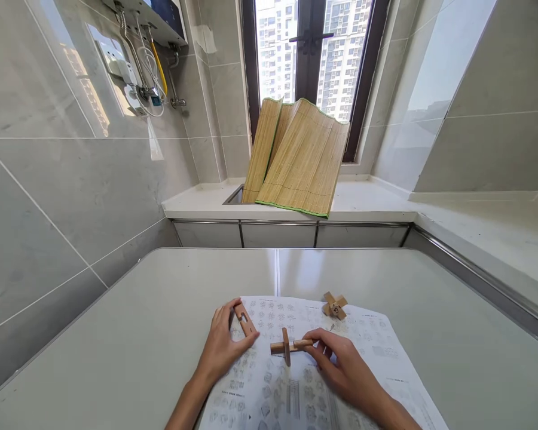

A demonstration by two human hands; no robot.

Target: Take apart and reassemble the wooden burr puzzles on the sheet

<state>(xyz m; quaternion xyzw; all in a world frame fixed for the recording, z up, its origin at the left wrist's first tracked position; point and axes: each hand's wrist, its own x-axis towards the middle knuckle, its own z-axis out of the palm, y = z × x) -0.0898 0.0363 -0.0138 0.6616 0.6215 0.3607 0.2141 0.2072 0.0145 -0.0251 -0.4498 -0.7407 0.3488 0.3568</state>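
Observation:
My left hand (pixel 224 346) grips a flat wooden puzzle piece (pixel 244 320) with a slot cut in it, thumb at the near end and fingers at the far end. My right hand (pixel 341 365) pinches the right end of a wooden rod puzzle piece (pixel 277 348). This rod passes through an upright flat wooden puzzle piece (pixel 286 343), forming a cross just above or on the printed sheet (pixel 363 382); I cannot tell whether it touches. Beyond my right hand, a star-shaped wooden puzzle (pixel 335 306) with a marking on it rests on the sheet's far edge.
A pale table (pixel 138 334) spreads under the sheet. Past its far edge runs a white counter (pixel 372 197), where a folded bamboo mat (pixel 305 158) leans over a sink (pixel 235 195) before the window. A water heater (pixel 156 21) with hoses hangs on the left wall.

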